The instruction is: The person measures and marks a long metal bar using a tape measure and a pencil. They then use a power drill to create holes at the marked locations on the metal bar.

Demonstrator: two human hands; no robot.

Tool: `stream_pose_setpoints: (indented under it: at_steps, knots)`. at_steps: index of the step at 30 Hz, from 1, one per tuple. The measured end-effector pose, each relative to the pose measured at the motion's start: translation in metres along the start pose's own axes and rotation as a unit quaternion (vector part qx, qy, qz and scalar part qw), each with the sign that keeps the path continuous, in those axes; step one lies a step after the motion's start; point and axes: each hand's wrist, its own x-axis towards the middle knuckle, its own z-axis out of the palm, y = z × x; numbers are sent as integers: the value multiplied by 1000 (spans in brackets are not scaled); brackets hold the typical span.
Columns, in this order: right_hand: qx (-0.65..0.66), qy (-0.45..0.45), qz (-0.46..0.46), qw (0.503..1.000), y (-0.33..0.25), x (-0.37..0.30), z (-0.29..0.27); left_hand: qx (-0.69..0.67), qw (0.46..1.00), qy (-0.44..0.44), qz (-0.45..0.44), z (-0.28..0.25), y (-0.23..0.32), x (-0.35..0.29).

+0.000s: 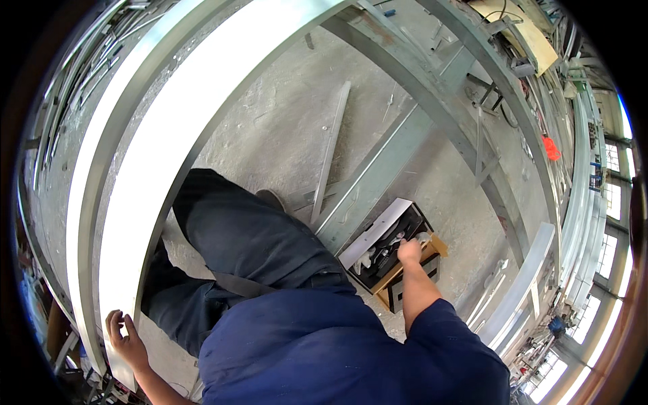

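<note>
While the torso blocks much of the lower middle, left to right:
left hand point(125, 341): fingers curled on the lower end of the white panel point(169, 135); thumb side hidden, hold looks loose.
white panel: long, flat, pale; metal frame point(91, 169) alongside; bottom corner cut off by the hand.
right hand point(409, 251): reaching into the open box point(388, 253); fingertips buried, cannot tell if it grips anything.
open box: black inside, white flap, on the concrete floor point(283, 121); contents hard to make out.

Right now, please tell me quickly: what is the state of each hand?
Left hand: closed on the edge of the long white panel.
Right hand: reaching into the open box; whether it holds anything cannot be told.
</note>
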Motion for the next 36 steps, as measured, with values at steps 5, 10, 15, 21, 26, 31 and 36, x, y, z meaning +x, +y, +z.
stream_pose_setpoints:
  at_steps: [5,10,15,21,26,31,36]
  knots:
    - [6,-119,67,991,20,38,52,-8,1000,-3,-15,-8,13,-11]
    - [-310,-227,-191,903,44,89,99,-36,998,-8,-46,-3,25,-14]
    - [-158,-187,-89,966,20,105,62,-21,992,11,-120,-11,26,-29]
    - [114,148,-241,952,-146,45,-125,-121,940,104,-303,3,-60,-86]
    - [337,91,-489,799,-336,-70,-205,-294,826,193,-440,10,-105,-108]
    - [224,101,-753,611,-505,-215,-223,-335,798,233,-443,18,-112,-115]
    - [101,83,-851,509,-628,-338,-199,-204,864,267,-375,47,-122,-107]
